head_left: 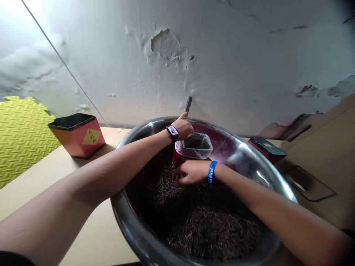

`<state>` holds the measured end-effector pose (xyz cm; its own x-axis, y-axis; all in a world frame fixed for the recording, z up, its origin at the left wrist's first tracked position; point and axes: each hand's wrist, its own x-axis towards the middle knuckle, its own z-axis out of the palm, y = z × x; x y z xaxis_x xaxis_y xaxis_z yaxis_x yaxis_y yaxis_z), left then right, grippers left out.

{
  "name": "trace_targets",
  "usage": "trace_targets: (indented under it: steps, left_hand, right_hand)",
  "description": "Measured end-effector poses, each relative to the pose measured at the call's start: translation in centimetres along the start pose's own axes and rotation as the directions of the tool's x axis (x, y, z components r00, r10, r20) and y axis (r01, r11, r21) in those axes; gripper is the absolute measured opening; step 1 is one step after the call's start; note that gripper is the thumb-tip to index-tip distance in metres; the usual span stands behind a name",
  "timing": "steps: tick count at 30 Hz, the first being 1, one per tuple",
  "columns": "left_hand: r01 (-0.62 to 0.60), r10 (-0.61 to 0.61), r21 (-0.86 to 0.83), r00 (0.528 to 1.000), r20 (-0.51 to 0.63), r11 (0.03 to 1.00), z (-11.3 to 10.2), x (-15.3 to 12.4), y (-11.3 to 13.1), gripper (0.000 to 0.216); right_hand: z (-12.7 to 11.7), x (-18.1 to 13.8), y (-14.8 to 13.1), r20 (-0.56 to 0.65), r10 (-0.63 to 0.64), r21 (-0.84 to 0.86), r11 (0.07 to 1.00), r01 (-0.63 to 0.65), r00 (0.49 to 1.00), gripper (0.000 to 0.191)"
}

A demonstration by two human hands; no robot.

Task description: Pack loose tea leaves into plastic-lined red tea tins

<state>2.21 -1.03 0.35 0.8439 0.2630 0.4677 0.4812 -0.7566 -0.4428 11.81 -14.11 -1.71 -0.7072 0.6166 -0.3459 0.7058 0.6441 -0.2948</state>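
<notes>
The left hand (183,127) pinches the rim of a soft-lined tin (197,147); the right hand (188,173) has its fingers closed on loose tea leaves (208,225), probably light and quick to spill.

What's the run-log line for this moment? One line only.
left hand: at rim of bag-lined tin | right hand: fingers in dark leaves beside tin | steel bowl: holds tin and leaves | grips: unclear

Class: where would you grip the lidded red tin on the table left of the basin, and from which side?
Take the red tin by two opposite flat walls under its lid, from above: it stands upright and widens upward, so the grip likely holds.
</notes>
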Motion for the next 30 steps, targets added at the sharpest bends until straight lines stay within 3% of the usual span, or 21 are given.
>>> trace_targets:
  steps: [2, 5, 8, 14, 18, 22, 25, 30]
  left_hand:
    - [0.009, -0.009, -0.01, 1.0, 0.008, 1.0, 0.1, 0.0, -0.1, 0.022]
    - [0.019, -0.018, -0.019, 1.0, 0.022, 1.0, 0.1, 0.0, 0.0, 0.022]
    - [0.041, -0.04, -0.011, 0.999, 0.03, 0.999, 0.1, 0.1, 0.1, 0.023]
    - [0.098, -0.098, -0.009, 0.994, 0.046, 0.995, 0.2, 0.0, 0.1, 0.024]
    - [0.125, -0.123, -0.016, 0.99, 0.073, 0.992, 0.5, 0.1, -0.1, 0.024]
    - [0.144, -0.137, -0.066, 0.986, 0.095, 0.987, 0.5, 0.1, -0.1, 0.025]
    - [0.191, -0.167, -0.144, 0.973, 0.162, 0.971, 0.3, 0.2, -0.1, 0.028]
    - [0.242, -0.163, -0.306, 0.952, 0.26, 0.921, -0.5, 0.4, -0.1, 0.03]
  right_hand:
    - [1.7, 0.8, 0.6, 0.131, 0.046, -0.014, 0.999, -0.045, 0.99, 0.062]
    - [3.6, 1.9, 1.3, 0.168, 0.141, -0.077, 0.989, -0.13, 0.976, 0.084]
    - [4.1, 2.4, 0.8, 0.241, 0.18, -0.115, 0.981, -0.156, 0.954, 0.089]
    - [2.7, 2.1, -1.8, 0.385, 0.171, -0.152, 0.981, -0.12, 0.907, 0.104]
    - [2.4, 2.0, -2.1, 0.409, 0.165, -0.127, 0.984, -0.123, 0.897, 0.097]
    - [2.7, 2.1, -1.9, 0.385, 0.051, -0.057, 0.998, -0.032, 0.921, 0.067]
    - [2.2, 1.7, -1.9, 0.317, -0.037, -0.059, 0.997, 0.059, 0.948, 0.058]
    - [-1.2, -0.4, -1.4, -0.019, -0.119, -0.035, 0.992, 0.118, 0.993, 0.05]
